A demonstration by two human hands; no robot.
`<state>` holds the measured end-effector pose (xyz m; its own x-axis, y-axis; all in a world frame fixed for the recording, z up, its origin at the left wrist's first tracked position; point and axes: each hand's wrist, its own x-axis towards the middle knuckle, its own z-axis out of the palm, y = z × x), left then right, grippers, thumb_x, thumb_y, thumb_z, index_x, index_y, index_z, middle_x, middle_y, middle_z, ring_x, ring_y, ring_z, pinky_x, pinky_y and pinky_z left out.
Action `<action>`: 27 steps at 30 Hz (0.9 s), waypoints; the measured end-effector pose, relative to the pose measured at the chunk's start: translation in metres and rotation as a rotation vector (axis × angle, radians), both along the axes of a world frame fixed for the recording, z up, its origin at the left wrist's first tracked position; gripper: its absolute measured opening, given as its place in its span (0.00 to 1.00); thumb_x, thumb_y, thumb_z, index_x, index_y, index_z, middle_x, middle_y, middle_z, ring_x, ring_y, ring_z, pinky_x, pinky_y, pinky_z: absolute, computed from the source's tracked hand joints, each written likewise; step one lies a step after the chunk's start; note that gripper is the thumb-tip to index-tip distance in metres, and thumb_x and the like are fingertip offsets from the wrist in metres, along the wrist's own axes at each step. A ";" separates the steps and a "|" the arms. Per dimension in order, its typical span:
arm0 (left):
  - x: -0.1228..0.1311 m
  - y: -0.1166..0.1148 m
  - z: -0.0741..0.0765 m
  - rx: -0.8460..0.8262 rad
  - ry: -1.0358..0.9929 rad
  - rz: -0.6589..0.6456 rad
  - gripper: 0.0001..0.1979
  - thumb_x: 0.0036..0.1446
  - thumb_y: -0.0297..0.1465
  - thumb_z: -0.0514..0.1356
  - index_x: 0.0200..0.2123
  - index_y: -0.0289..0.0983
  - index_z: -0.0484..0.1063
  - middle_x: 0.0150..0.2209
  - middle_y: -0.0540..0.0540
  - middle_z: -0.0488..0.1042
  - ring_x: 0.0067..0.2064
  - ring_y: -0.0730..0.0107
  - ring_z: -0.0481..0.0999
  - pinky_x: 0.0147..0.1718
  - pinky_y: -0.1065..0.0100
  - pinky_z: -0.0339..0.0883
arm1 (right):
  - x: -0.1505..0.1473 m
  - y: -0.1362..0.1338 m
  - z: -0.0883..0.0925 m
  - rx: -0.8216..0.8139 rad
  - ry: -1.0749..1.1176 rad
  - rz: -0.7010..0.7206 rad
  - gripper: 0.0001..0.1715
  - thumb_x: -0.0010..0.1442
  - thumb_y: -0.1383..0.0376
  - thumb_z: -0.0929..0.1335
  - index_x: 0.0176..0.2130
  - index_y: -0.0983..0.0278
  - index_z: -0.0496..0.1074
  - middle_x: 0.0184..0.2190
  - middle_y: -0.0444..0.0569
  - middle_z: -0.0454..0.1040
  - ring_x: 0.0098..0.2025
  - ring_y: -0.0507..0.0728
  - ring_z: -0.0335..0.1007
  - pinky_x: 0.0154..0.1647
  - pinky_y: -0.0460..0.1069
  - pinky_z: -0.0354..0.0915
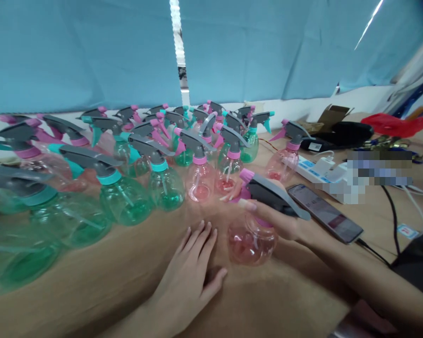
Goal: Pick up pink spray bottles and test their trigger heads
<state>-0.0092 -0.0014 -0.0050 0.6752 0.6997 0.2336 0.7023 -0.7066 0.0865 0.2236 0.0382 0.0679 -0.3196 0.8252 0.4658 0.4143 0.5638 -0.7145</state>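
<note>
The spray bottle (253, 239) at five o'clock is see-through pink, with a grey trigger and a bright pink nozzle. The bottles (125, 204) at eight o'clock are tinted green, with teal collars. A plain blue curtain (84, 51) fills twelve o'clock, a red bag (394, 125) shows at three, and the table (91, 300) is tan wood.

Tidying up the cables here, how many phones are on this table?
1: a smartphone lying screen-up on the wooden table, just right of the right hand. More could hide among the far clutter.
</note>
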 end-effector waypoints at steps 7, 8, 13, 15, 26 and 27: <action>0.000 0.002 -0.002 0.035 -0.013 0.000 0.30 0.64 0.42 0.53 0.63 0.31 0.55 0.63 0.36 0.59 0.64 0.52 0.57 0.60 0.49 0.53 | -0.004 -0.001 0.003 -0.002 0.041 -0.009 0.18 0.63 0.50 0.62 0.32 0.59 0.72 0.21 0.41 0.65 0.28 0.53 0.65 0.29 0.48 0.61; 0.000 0.002 -0.002 0.035 -0.015 -0.001 0.30 0.64 0.42 0.53 0.63 0.31 0.56 0.63 0.36 0.59 0.64 0.52 0.57 0.60 0.49 0.53 | -0.004 -0.002 0.003 0.003 0.053 -0.016 0.19 0.63 0.51 0.62 0.31 0.59 0.71 0.21 0.42 0.66 0.29 0.53 0.65 0.29 0.48 0.61; 0.001 0.002 -0.001 0.026 -0.019 -0.003 0.30 0.64 0.42 0.52 0.63 0.32 0.56 0.63 0.37 0.59 0.64 0.52 0.57 0.61 0.50 0.52 | -0.004 -0.005 0.004 -0.014 0.083 -0.014 0.18 0.63 0.51 0.62 0.31 0.60 0.71 0.24 0.43 0.68 0.29 0.53 0.66 0.30 0.48 0.62; 0.001 0.003 0.000 0.017 -0.017 -0.002 0.30 0.64 0.43 0.52 0.63 0.32 0.56 0.64 0.37 0.59 0.64 0.52 0.57 0.61 0.49 0.52 | -0.003 -0.005 0.003 -0.022 0.094 -0.024 0.18 0.62 0.51 0.62 0.32 0.60 0.71 0.23 0.42 0.67 0.29 0.53 0.66 0.30 0.48 0.63; 0.002 0.003 0.003 -0.013 0.005 -0.022 0.30 0.63 0.42 0.54 0.63 0.30 0.57 0.65 0.37 0.56 0.65 0.52 0.55 0.62 0.50 0.50 | -0.002 -0.013 0.007 -0.185 0.062 -0.009 0.13 0.60 0.53 0.66 0.31 0.58 0.73 0.24 0.40 0.74 0.30 0.53 0.72 0.36 0.49 0.68; 0.002 0.003 0.003 -0.011 0.000 -0.027 0.30 0.63 0.41 0.54 0.63 0.30 0.57 0.65 0.37 0.56 0.65 0.52 0.56 0.62 0.50 0.49 | -0.002 -0.014 0.006 -0.196 0.046 -0.027 0.14 0.60 0.53 0.66 0.30 0.58 0.73 0.25 0.41 0.74 0.29 0.53 0.72 0.34 0.49 0.68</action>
<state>-0.0073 0.0018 -0.0023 0.6937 0.6840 0.2256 0.6833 -0.7241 0.0943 0.2220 0.0245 0.0744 -0.2782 0.9094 0.3090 0.3913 0.4011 -0.8282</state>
